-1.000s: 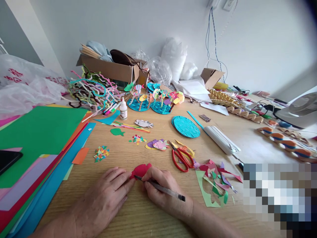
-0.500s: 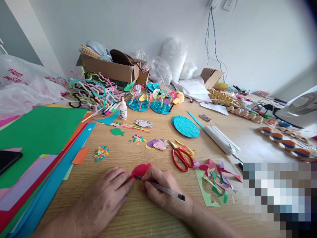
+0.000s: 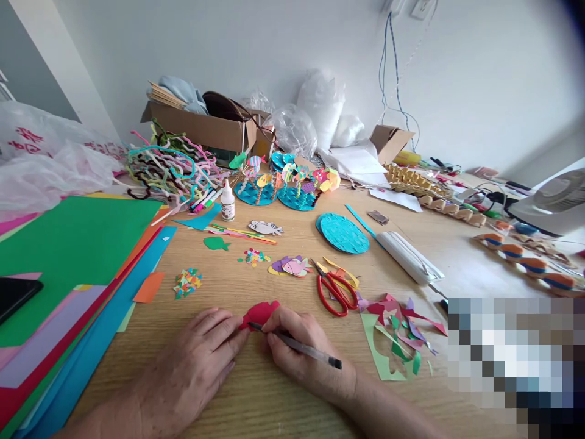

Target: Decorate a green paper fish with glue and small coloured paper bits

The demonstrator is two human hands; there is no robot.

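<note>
A red paper cutout shaped like a fish lies on the wooden table between my hands. My left hand rests flat with fingers stretched out, its fingertips on the cutout's left end. A pen with a black end is gripped by my right hand, and its tip touches the red paper near the left end. Part of the cutout is hidden under the right fingers. Red-handled scissors lie beyond my right hand, near purple and pink paper fish.
Coloured paper sheets are stacked at left. Triangular confetti, a glue bottle and a green paper fish lie ahead. Paper scraps, blue discs and a white device are on the right.
</note>
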